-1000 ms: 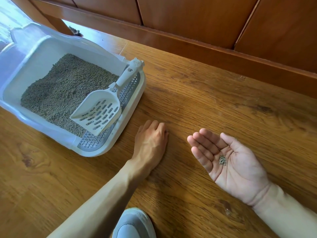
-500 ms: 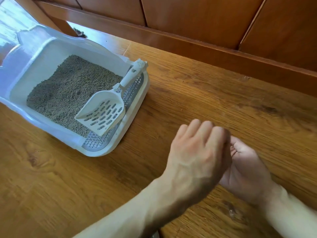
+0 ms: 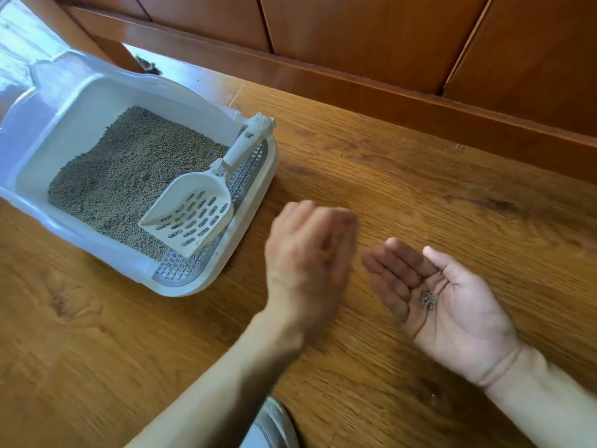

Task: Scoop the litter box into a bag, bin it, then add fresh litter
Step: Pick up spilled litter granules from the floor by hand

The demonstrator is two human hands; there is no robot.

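Head view — steeply down, near floor

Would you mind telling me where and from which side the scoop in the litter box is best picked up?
I would take the scoop by its handle, coming from the right. The handle slopes up over the litter box rim at the far right corner, clear of the litter, while the slotted bowl lies low inside the box.

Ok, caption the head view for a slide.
Open right hand cups grey litter pellets beside white plastic litter box; left hand blurred.
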